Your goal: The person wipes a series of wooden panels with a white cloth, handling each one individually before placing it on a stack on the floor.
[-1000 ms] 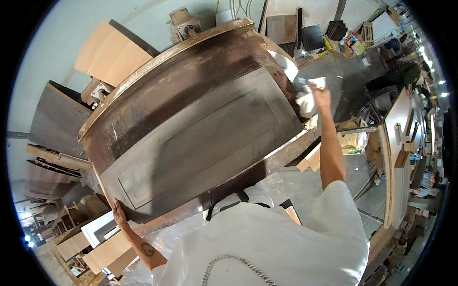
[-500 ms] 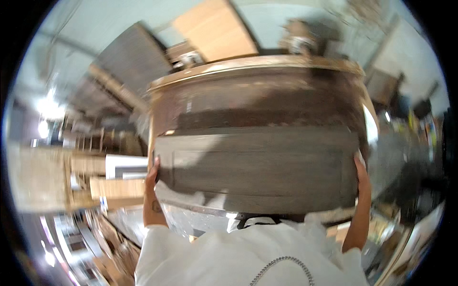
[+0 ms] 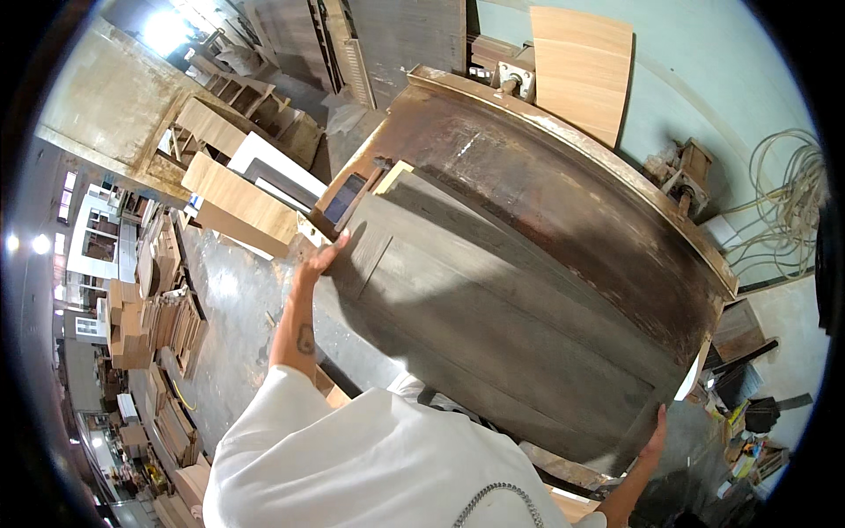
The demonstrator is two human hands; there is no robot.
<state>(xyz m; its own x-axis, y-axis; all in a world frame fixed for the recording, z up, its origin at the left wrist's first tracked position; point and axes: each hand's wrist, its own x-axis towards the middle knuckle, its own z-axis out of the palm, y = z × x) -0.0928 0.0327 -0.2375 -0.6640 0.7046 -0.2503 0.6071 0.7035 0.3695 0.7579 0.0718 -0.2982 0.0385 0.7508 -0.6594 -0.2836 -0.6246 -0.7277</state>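
A grey-brown framed cabinet door (image 3: 493, 330) with a recessed middle lies slanted before me, its right end lower in the view. My left hand (image 3: 326, 257) grips its left end, the thumb showing along the edge. At the opposite end my right hand (image 3: 654, 436) is closed around the edge, most of its fingers hidden. Behind the door, and partly covered by it, another dark grey board (image 3: 471, 216) lies on the brown-stained workbench (image 3: 563, 202). Near my left hand a dark flat rectangular object (image 3: 345, 199) rests at the bench's left end.
Light wood boards (image 3: 233, 198) and a white panel (image 3: 280, 167) stand left of the bench. A raised lip (image 3: 581, 145) runs along its far edge. Coiled pale hoses (image 3: 788, 198) hang at right. Stacked wood pieces (image 3: 167, 321) line the floor at far left.
The view has turned, so the bench and door now slant down to the right. Both hands still hold the door's ends. The second board and dark rectangular object now show more clearly.
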